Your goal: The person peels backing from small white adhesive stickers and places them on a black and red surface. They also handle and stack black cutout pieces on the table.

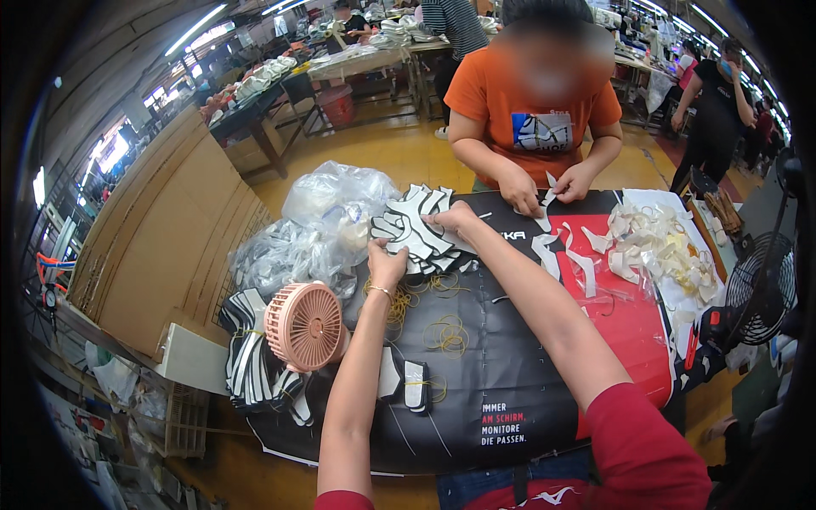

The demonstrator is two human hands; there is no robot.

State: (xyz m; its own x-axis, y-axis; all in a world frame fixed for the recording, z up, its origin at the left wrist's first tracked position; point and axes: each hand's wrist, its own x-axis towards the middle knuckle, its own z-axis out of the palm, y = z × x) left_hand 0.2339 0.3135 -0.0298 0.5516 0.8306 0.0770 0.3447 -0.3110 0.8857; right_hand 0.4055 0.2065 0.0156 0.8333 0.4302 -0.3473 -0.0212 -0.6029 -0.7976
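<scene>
A heap of white cut pieces with black edges (414,223), curved and branching in shape, lies at the far side of the black and red table cover (442,374). My left hand (388,265) is at the heap's near left edge, thumb and fingers closed on a piece there. From the right, my right hand (457,219) reaches over the heap with its fingers closed on another piece; its fingertips are partly hidden. Yellow rubber bands (399,302) lie just below the heap, and a looser cluster of rubber bands (447,335) lies nearer to me.
A pink fan (306,327) stands left of my forearm, beside stacked strips (248,374). Clear plastic bags (297,242) bulge behind it. Small bundled pieces (416,385) lie near me. Opposite, a person in orange (535,119) handles a white piece. Scraps (659,251) and a black fan (761,289) are right.
</scene>
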